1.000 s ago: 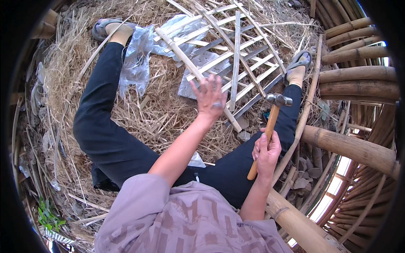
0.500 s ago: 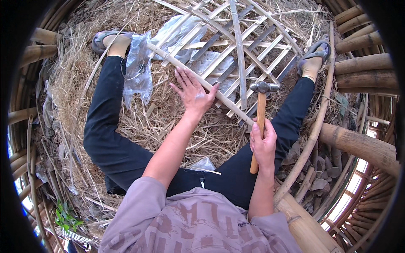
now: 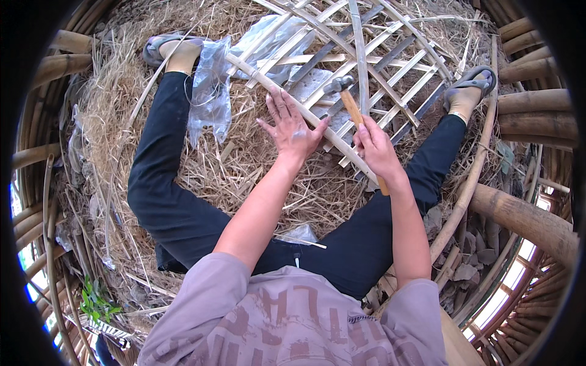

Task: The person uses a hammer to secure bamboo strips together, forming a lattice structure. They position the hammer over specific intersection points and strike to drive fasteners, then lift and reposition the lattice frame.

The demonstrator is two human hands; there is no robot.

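Note:
My left hand (image 3: pixel 294 131) lies with fingers spread on a thin pale bamboo pole (image 3: pixel 342 146), thumb stretched to the right. The pole runs slantwise along the near edge of a lattice (image 3: pixel 361 58) of crossed bamboo strips, some pale and some dark. My right hand (image 3: pixel 377 150) is closed round the wooden handle of a hammer (image 3: pixel 352 108). Tilted to the left, the hammer's metal head is above the lattice strips, beyond the pole. Part of the handle is hidden by my fingers, and its lower end shows below my hand.
Crumpled clear plastic sheet (image 3: pixel 210 91) lies on dry straw (image 3: pixel 244 161) left of the lattice. My outstretched legs flank the work. Thick bamboo poles (image 3: pixel 522 213) and a long curved stick (image 3: pixel 473 177) stand along the right. A leafy green plant (image 3: pixel 97 302) is at the lower left.
My right hand has moved farther out, and the hammer has swung from upright to tilted left, its head higher over the lattice. My left hand stays on the pole. The whole view has shifted slightly.

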